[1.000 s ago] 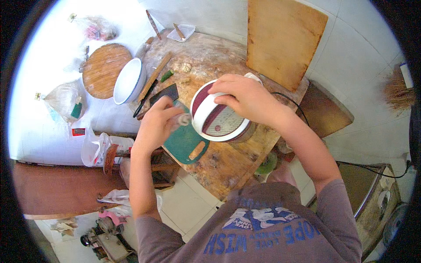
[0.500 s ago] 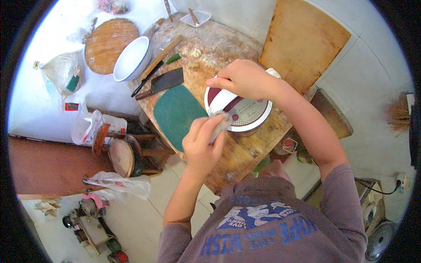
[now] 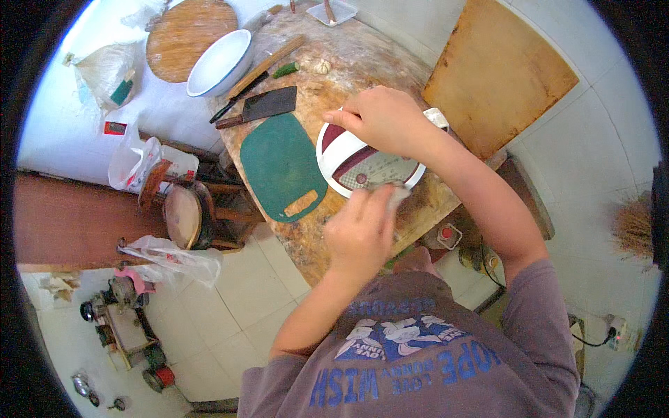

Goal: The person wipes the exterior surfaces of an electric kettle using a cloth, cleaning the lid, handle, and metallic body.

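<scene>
Two bare hands are at a round white and dark-red cooker (image 3: pixel 382 167), which sits on the wooden table (image 3: pixel 296 249) just right of centre in the head view. Over the last second the left hand (image 3: pixel 357 233) has come across from above the green chopping board (image 3: pixel 279 157), left of the cooker, to the cooker's lower right edge; half a second ago it was near the low end of the white handle (image 3: pixel 350 155). This suggests that the rubbing has moved along to another stretch of the edge, while the right hand (image 3: pixel 390 125), over the top as before, seems to steady the cooker. The left fingers are drawn close together around a small pale cloth (image 3: pixel 398 198); it is blurred and appears to touch the edge, though the exact contact is hard to make out. The right hand lies over the upper end of the handle with its thumb pointing left; its other fingertips are hidden, so I cannot tell how far they curl or whether they grip. A dark-bladed knife (image 3: pixel 270 103) lies just above the board, with a piece of cucumber (image 3: pixel 286 70) higher up and a white bowl (image 3: pixel 219 63) in the upper left of the frame.
</scene>
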{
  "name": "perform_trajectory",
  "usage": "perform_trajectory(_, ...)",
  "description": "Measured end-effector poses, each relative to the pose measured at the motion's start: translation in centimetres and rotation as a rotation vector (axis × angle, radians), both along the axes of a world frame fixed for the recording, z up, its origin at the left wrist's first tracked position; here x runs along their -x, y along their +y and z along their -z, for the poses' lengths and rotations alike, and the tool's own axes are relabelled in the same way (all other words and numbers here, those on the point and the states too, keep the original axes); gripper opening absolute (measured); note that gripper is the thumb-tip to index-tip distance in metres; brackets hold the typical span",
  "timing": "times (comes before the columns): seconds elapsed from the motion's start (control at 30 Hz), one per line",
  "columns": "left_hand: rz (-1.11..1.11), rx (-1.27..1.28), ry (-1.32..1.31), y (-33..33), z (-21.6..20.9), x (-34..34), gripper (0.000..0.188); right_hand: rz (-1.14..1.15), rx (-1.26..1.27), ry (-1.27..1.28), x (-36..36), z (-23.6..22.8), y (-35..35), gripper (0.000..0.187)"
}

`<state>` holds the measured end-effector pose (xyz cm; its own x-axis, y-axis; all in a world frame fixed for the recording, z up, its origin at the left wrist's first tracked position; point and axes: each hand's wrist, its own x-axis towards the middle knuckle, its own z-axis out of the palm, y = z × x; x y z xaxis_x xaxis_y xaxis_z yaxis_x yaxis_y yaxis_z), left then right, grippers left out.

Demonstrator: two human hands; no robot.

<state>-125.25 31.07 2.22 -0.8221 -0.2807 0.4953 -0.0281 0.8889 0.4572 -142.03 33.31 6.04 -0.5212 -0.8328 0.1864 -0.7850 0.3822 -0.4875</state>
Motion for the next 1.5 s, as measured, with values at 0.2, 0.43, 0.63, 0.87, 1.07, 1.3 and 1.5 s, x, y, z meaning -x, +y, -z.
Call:
perform_trajectory(0.2,-0.219,-0.002,0.048,-0.6,0.5,-1.1,0.025,-0.341,-0.029,-0.122,2.1,-0.3,0.7,0.046)
perform_trajectory(0.43,-0.170,0.046,-0.110,1.6,-1.4,-0.1,0.028,-0.340,-0.112,-0.117,1.8,-0.5,0.4,0.046)
perform_trajectory(0.63,-0.244,0.195,-0.184,1.7,-2.7,0.7,0.024,-0.409,-0.099,-0.132,1.8,-0.9,0.1,0.047)
perform_trajectory(0.87,-0.236,0.166,-0.141,0.5,-2.4,1.6,0.019,-0.532,-0.037,-0.290,3.6,-0.4,0.3,0.043)
perform_trajectory(1.07,-0.247,0.239,-0.135,1.1,-2.4,2.2,0.019,-0.636,0.235,-0.171,4.8,1.5,0.6,0.039)
perform_trajectory(1.3,-0.196,0.373,-0.115,1.8,-1.7,4.6,0.017,-0.619,0.333,-0.280,4.9,2.2,0.8,0.039)
perform_trajectory(1.5,-0.231,0.434,-0.054,0.0,-1.1,2.4,0.021,-0.667,0.337,-0.235,4.9,2.8,0.3,0.035)
